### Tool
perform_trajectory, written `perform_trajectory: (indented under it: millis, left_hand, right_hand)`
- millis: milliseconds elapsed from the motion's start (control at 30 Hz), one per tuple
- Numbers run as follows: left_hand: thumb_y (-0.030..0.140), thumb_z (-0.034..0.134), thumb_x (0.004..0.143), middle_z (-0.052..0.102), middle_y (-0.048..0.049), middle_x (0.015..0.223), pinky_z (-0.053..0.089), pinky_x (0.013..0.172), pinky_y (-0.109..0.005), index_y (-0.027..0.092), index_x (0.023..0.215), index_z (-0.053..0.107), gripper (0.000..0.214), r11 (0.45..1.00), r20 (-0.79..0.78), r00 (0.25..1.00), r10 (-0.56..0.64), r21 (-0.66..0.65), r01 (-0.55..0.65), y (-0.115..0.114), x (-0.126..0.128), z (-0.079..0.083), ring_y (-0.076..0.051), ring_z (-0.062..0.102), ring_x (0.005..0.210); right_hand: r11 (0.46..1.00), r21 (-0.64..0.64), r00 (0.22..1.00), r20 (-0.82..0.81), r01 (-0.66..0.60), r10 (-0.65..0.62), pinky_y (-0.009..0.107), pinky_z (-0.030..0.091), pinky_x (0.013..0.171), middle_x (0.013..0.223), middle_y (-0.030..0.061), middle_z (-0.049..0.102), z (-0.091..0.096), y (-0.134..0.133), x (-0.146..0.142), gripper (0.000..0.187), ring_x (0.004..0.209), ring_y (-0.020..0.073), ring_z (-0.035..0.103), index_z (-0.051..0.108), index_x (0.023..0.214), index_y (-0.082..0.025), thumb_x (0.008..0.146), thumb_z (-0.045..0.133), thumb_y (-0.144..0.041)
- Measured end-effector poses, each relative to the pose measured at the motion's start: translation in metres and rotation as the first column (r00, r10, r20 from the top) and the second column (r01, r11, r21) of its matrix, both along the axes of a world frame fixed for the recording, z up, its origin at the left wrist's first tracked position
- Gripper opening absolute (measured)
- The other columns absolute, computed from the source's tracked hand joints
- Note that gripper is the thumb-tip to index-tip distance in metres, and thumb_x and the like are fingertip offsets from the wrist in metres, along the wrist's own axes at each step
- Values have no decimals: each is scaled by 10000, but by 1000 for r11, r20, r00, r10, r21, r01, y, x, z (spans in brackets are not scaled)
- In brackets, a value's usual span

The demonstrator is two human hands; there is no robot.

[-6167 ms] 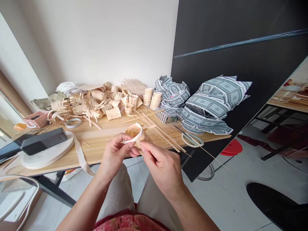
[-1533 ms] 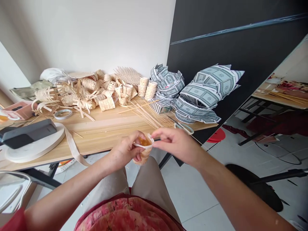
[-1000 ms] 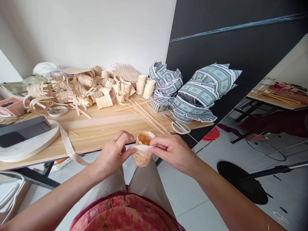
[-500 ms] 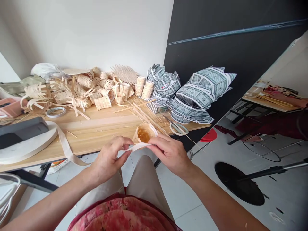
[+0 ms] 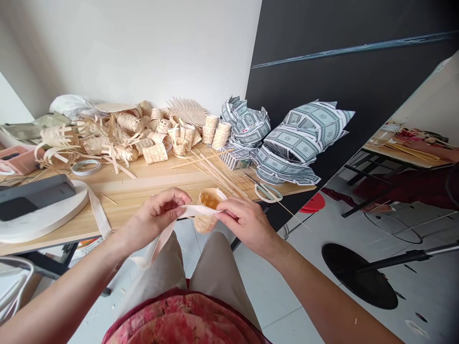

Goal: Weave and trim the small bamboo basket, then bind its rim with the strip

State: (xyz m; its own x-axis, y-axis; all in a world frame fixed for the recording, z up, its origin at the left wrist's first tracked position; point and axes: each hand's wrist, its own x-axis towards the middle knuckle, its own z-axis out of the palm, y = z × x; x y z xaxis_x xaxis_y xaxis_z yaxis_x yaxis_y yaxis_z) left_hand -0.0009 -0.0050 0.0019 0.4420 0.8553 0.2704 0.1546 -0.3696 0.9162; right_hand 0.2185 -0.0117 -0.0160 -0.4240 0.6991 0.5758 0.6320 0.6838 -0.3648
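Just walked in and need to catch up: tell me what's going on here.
A seated person is working on a small woven basket held just in front of the table. The right hand holds the basket at its rim, while the left hand pinches a pale strip stretched across to that rim; the strip's loose end hangs down over the lap. On the table lie a heap of other baskets, thin sticks, scissors and stacks of printed paper.

The left hand (image 5: 158,215) has moved away from the small woven basket (image 5: 208,210), drawing the pale strip (image 5: 195,210) longer and tighter.
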Motion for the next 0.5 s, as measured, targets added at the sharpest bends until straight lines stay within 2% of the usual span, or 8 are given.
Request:
perform_trajectory:
  millis: [133, 200, 267, 333, 400, 500]
  left_hand:
    - [272, 526, 789, 431, 50, 603, 314, 483, -165, 162, 878, 538, 142, 992, -25, 999, -37, -119, 34, 8, -3, 9, -62, 389, 516]
    - [270, 532, 772, 389, 56, 589, 252, 453, -163, 153, 840, 543, 135, 994, -58, 998, -18, -112, 11, 12, -2, 14, -56, 319, 495]
    - [268, 559, 743, 411, 45, 614, 256, 471, -166, 143, 793, 550, 135, 998, -83, 996, -5, -67, -1, 16, 0, 19, -58, 328, 523]
    - [268, 587, 721, 389, 52, 584, 258, 482, -168, 138, 764, 559, 140, 997, -127, 991, -47, -59, 40, 21, 2, 25, -60, 333, 528]
    - [259, 606, 707, 352, 63, 546, 254, 478, -167, 134, 738, 564, 135, 988, -163, 979, -122, -110, 105, 28, 4, 30, -57, 328, 514]
    - [227, 632, 676, 378, 60, 542, 247, 457, -159, 130, 700, 563, 121, 967, -146, 973, -179, -210, 147, 36, 4, 35, -47, 330, 495]
  right_hand:
    - [973, -230, 997, -75, 1, -19, 219, 267, 499, 549, -52, 439, 9, 1, -5, 139, 511, 80, 367, 542, 632, -171, 765, 551, -133]
    - [931, -365, 993, -115, -19, -25, 217, 231, 475, 513, -65, 379, 12, 2, -6, 150, 490, 72, 322, 529, 616, -168, 763, 557, -180]
    - [882, -468, 989, -149, -51, -22, 217, 207, 464, 497, -72, 332, 15, 4, -8, 167, 484, 70, 292, 526, 615, -168, 763, 559, -238]
    - [854, -516, 985, -170, -72, -20, 219, 195, 466, 501, -73, 317, 16, 6, -9, 193, 489, 69, 282, 520, 608, -166, 756, 565, -280]
    - [841, -536, 985, -169, -76, -19, 221, 189, 469, 509, -72, 321, 17, 8, -10, 212, 495, 67, 281, 511, 596, -162, 751, 568, -294]
    - [832, -551, 989, -143, -64, -18, 222, 187, 472, 517, -72, 338, 17, 12, -10, 207, 500, 66, 291, 523, 598, -159, 746, 573, -295]
